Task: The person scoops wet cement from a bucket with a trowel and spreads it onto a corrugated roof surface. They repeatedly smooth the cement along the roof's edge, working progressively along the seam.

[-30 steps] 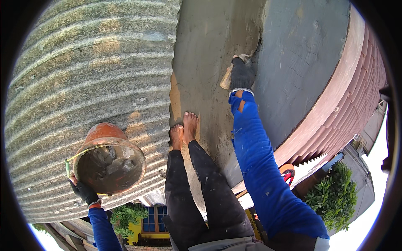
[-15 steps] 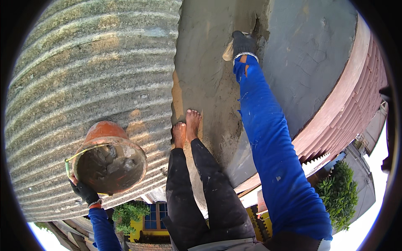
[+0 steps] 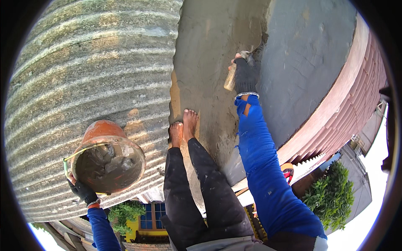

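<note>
Head view: your gloved right hand (image 3: 246,75) at one o'clock closes its grip on a wooden-handled trowel (image 3: 231,78) against the wet cement ledge (image 3: 209,62); your left hand (image 3: 83,191) at eight o'clock grips an orange bucket (image 3: 106,157) of mortar above the corrugated roof (image 3: 83,75), bare feet (image 3: 183,127) between.

Bright daylight falls evenly over the grey ribbed corrugated roof sheet (image 3: 92,71) and the smooth grey plastered wall (image 3: 310,62), the sky at the lower right is blown out white, and straight ridges bend toward the black fisheye rim.
</note>
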Available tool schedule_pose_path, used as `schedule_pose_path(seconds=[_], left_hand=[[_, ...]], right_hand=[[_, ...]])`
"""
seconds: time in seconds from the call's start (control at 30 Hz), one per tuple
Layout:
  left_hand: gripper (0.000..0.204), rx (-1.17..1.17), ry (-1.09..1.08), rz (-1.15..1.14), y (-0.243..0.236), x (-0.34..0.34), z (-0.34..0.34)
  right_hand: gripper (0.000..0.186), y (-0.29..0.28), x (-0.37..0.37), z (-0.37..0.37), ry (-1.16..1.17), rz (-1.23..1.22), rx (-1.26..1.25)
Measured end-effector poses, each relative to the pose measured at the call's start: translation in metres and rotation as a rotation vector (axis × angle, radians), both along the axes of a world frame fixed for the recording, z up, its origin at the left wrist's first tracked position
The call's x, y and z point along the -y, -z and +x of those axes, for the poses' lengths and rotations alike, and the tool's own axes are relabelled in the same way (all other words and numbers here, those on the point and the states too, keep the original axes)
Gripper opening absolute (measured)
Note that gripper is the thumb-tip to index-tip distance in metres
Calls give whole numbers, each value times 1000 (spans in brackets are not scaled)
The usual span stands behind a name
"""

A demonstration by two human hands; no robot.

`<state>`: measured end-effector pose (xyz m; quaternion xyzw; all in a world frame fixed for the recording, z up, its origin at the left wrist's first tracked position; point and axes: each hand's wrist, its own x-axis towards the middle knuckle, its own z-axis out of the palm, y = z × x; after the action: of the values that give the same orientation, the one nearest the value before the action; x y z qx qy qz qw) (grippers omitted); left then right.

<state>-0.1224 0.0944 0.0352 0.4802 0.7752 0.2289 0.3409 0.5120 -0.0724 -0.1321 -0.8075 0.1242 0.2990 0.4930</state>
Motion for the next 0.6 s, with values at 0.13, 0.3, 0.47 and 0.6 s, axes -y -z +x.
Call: schedule_pose_path(seconds=[0.13, 0.3, 0.47, 0.6], left_hand=[[54, -52, -9, 24, -1, -1, 5], [54, -67, -32, 40, 0, -1, 4], [53, -9, -17, 11, 0, -2, 1], [53, 40, -23, -3, 2, -1, -1]], right_hand=[[22, 8, -6, 22, 24, 223, -52], [25, 19, -2, 34, 131, 164, -88], [25, 24, 11, -33, 175, 24, 159], [22, 11, 14, -41, -16, -139, 264]])
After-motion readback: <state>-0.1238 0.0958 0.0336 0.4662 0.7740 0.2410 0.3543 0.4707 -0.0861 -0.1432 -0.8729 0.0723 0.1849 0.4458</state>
